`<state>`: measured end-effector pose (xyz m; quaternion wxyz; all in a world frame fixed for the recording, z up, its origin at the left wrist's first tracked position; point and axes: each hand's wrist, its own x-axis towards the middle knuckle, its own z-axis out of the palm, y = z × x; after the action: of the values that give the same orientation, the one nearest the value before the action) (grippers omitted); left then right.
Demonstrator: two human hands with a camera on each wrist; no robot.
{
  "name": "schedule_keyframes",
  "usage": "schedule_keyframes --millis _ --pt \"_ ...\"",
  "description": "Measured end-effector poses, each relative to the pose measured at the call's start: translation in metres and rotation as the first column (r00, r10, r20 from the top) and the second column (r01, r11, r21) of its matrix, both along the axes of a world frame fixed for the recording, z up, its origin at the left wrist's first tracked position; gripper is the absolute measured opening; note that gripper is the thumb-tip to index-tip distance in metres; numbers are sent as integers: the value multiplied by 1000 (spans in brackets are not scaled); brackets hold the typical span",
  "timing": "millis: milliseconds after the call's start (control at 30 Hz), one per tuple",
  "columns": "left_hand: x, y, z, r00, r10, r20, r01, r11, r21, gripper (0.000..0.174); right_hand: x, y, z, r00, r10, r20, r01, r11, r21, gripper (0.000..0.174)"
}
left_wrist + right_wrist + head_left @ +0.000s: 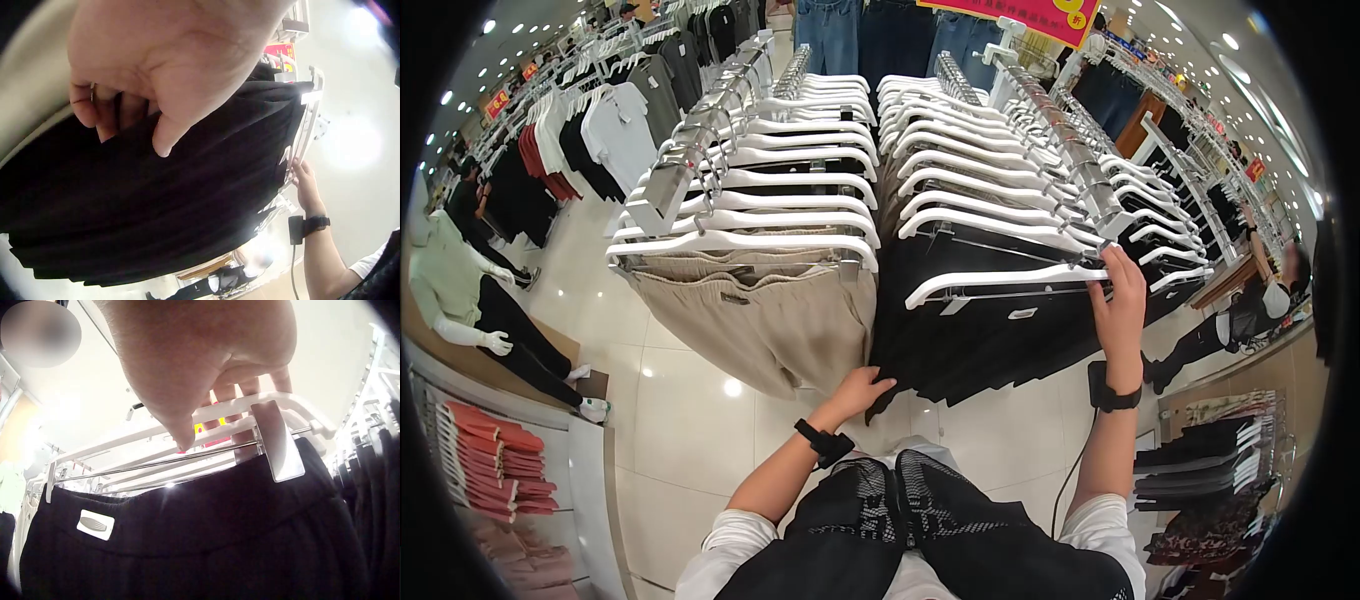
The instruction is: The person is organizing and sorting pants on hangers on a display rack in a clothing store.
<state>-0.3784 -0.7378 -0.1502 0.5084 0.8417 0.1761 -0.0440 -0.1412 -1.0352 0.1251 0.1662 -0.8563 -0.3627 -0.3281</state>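
A white hanger [1010, 283] with metal clips carries black trousers [990, 340] at the front of the right-hand rail. My right hand [1122, 300] grips this hanger by its right end; in the right wrist view, the thumb lies on the near side and the fingers pass behind the bar. A small pale label [95, 524] sits on the black waistband. Lower down, my left hand [858, 393] holds the left edge of the black trousers, its thumb [165, 140] in front and fingertips partly hidden by the cloth.
Beige trousers [770, 310] hang on white hangers along the left-hand rail [690, 150]. Several more white hangers with dark garments fill the right-hand rail [1060, 130]. A mannequin [460, 280] stands at far left, and a person [1235, 315] is at the right.
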Motion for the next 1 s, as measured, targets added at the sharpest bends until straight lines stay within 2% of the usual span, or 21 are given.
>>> schedule_keyframes --millis 100,200,300,400,500,600,700,833,900,1000 --pt "-4 6 -2 996 62 58 -55 992 -115 47 1 1 -3 1000 -11 -23 12 1000 10 52" --pt "-9 11 12 999 37 -3 -37 989 -141 44 2 1 -7 1000 -7 -29 7 1000 30 52" --pt "-15 11 -1 993 62 96 -35 966 -255 42 2 4 -7 999 0 -40 2 999 44 52" --pt "-18 10 -25 996 11 88 12 965 -263 42 3 2 -9 999 13 -44 -10 999 47 52" --pt "-19 7 -43 998 -56 -40 46 975 -216 47 4 0 -9 998 23 -55 -20 999 49 52" --pt "-24 -1 -52 997 -54 50 65 966 -249 50 2 -1 -8 998 32 -59 -29 998 56 53" --pt "-25 -10 -54 986 137 99 -98 939 -329 48 6 -3 -9 997 60 -47 -56 996 73 53" --pt "-28 -6 -38 977 210 -40 -212 931 -296 42 12 -4 -15 995 94 -38 -89 989 119 54" --pt "-29 -12 -29 951 303 -66 -308 901 -306 41 17 -10 -18 991 131 -37 -125 983 132 49" --pt "-26 -25 -34 861 508 26 -457 795 -399 38 27 -30 -21 964 252 -83 -231 951 203 43"
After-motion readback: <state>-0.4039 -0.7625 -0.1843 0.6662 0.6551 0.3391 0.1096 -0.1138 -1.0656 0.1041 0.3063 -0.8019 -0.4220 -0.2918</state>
